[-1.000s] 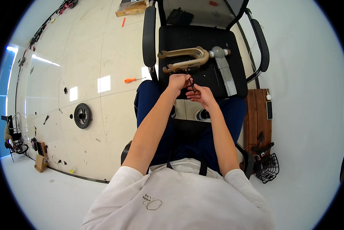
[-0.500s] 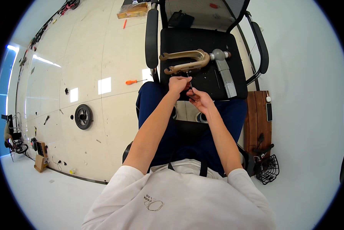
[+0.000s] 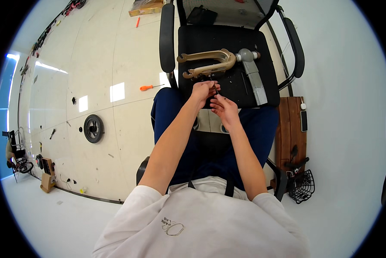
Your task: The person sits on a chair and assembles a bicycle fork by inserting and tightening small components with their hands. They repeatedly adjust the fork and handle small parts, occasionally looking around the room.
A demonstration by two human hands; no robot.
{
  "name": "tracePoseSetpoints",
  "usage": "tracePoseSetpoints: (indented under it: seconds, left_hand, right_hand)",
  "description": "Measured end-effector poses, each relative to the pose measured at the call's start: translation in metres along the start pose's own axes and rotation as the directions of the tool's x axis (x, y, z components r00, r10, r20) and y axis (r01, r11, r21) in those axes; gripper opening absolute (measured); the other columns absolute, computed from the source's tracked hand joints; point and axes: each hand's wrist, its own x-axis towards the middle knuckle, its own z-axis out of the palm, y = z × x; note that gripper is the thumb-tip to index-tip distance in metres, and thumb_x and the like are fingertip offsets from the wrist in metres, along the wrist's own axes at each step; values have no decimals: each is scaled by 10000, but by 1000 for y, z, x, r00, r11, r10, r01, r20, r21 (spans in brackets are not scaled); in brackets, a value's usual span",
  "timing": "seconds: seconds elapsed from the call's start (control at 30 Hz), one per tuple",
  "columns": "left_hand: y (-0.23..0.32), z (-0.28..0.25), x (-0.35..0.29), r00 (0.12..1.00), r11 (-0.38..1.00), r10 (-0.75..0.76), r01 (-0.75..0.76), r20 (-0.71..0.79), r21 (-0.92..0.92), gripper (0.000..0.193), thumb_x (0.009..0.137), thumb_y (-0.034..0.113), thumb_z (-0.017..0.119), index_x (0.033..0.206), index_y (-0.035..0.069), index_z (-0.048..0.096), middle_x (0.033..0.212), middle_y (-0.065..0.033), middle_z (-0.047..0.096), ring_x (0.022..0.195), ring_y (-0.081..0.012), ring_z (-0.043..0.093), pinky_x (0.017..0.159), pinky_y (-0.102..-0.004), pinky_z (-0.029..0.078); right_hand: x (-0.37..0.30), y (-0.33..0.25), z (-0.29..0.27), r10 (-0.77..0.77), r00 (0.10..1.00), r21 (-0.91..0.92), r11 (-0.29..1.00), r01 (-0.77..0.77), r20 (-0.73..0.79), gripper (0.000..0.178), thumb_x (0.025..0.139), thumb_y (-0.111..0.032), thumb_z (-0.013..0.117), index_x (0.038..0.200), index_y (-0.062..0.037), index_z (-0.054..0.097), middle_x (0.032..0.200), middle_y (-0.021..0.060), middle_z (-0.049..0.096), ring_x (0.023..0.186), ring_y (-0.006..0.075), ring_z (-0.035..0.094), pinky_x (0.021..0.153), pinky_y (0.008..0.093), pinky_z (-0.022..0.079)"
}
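Just inside the near edge of a black seat [image 3: 235, 91], bare cushion open to the grip's right, an outstretched left hand [image 3: 204, 90] pinches a thin dark rod [image 3: 216, 88] near the bent fingers of a right hand [image 3: 226, 110] whose hold cannot be told, a tan fork [image 3: 228, 60] just beyond and a grey hammer [image 3: 254, 81] farther right.

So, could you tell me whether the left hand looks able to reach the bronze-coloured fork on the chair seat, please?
Probably yes: the left hand is close to the fork, with nothing large seen between them, though it appears to hold a slim dark piece.
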Motion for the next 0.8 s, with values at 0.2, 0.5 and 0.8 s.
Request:
tracePoseSetpoints:
  seconds: [0.2,0.5,0.8]
  left_hand:
    - [3,-12,2,998,1000,-6,4,68,22,252,951,121,468,1097,-18,618,931,-76,654,862,-163,601,743,-282,468]
    - [4,-13,-2,998,998,-35,37,46,-42,206,930,132,533,1031,-12,639,902,-74,656,793,-152,588,686,-276,488]
    - [-2,-8,7,994,998,-43,39,-97,-46,145,822,158,717,848,25,664,796,-55,671,703,-132,594,658,-254,490]
  right_hand:
    - [-8,-6,16,-59,998,35,998,58,31,245,921,-209,579,1049,-3,617,904,90,676,786,141,635,663,260,499]
    - [-1,10,19,-77,994,17,997,78,-79,251,943,-213,539,1066,-11,623,915,90,672,737,129,625,629,248,486]
    - [-11,6,12,-407,904,-428,846,318,-132,266,918,-180,582,1083,27,605,891,102,666,691,134,635,553,233,489]
